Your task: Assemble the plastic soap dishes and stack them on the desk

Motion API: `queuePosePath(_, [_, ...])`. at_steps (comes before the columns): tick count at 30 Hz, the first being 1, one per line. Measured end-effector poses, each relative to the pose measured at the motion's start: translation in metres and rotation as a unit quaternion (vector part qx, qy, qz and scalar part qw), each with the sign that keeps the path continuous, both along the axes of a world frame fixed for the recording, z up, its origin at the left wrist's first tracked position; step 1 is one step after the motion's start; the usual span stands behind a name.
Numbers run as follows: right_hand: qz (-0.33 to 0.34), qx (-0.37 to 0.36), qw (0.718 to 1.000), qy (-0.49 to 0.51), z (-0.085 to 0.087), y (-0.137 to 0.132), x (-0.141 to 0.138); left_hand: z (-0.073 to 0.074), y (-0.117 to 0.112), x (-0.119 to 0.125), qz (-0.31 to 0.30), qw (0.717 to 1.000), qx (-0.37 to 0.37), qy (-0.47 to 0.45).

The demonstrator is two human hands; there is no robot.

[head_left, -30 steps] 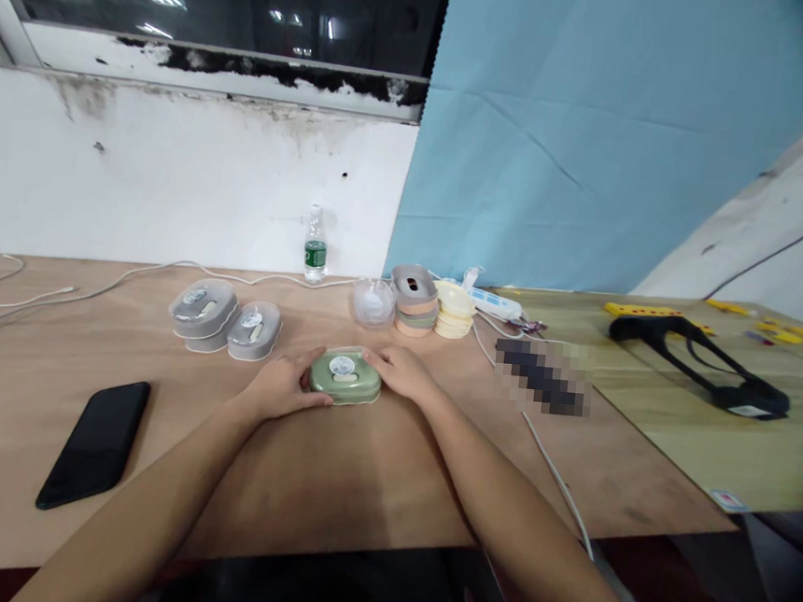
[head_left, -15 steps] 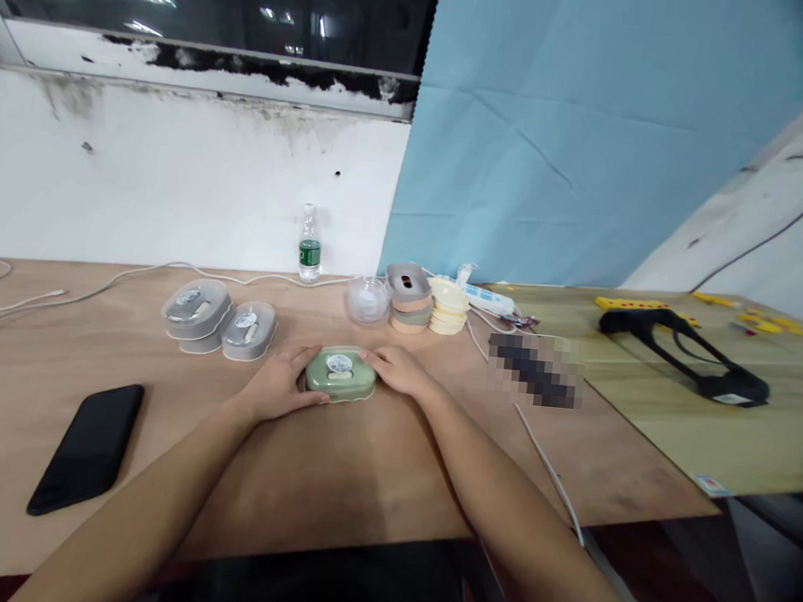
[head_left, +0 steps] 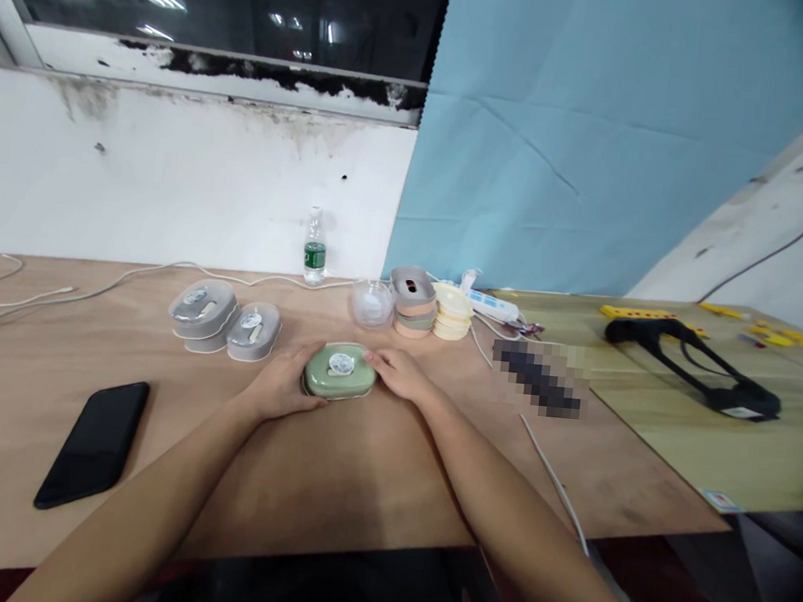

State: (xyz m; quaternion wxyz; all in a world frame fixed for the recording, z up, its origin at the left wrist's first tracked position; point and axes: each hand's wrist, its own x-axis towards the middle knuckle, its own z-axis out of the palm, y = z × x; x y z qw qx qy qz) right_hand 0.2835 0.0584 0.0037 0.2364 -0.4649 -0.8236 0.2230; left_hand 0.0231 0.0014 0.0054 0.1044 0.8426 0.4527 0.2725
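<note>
A green lidded container (head_left: 340,372) with a round white sticker on top lies on the wooden table (head_left: 331,463) in front of me. My left hand (head_left: 283,382) cups its left side with curled fingers. My right hand (head_left: 401,372) presses against its right side, fingertips on the lid's edge. Both hands grip the container between them.
Two grey lidded containers (head_left: 223,319) lie left of it. Behind stand a clear lid (head_left: 371,302), stacks of coloured bowls (head_left: 414,300) and yellow lids (head_left: 452,312), a water bottle (head_left: 315,248), a power strip and white cables. A black phone (head_left: 95,444) lies at left; a black strap (head_left: 698,364) at right.
The hands and green container keep almost the same place; the container has shifted slightly and its near edge looks a little lifted. The camera view swayed.
</note>
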Motion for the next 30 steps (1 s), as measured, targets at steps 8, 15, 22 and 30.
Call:
queuePosePath(8, [-0.015,-0.011,0.999,0.041,-0.007,0.008,0.005,0.016,0.003,-0.019,0.14,0.982,0.129,0.013])
queuePosePath(15, [-0.01,0.01,0.999,0.033,-0.008,0.007,0.004,0.035,-0.003,-0.04,0.414,0.899,0.143,0.029])
queuePosePath(22, [-0.002,0.024,0.999,0.021,-0.007,0.007,0.004,0.027,-0.001,-0.043,0.462,0.877,0.13,0.036])
queuePosePath(30, [-0.008,0.032,0.999,0.015,-0.01,0.009,0.005,0.017,0.006,-0.047,0.383,0.905,0.172,0.074])
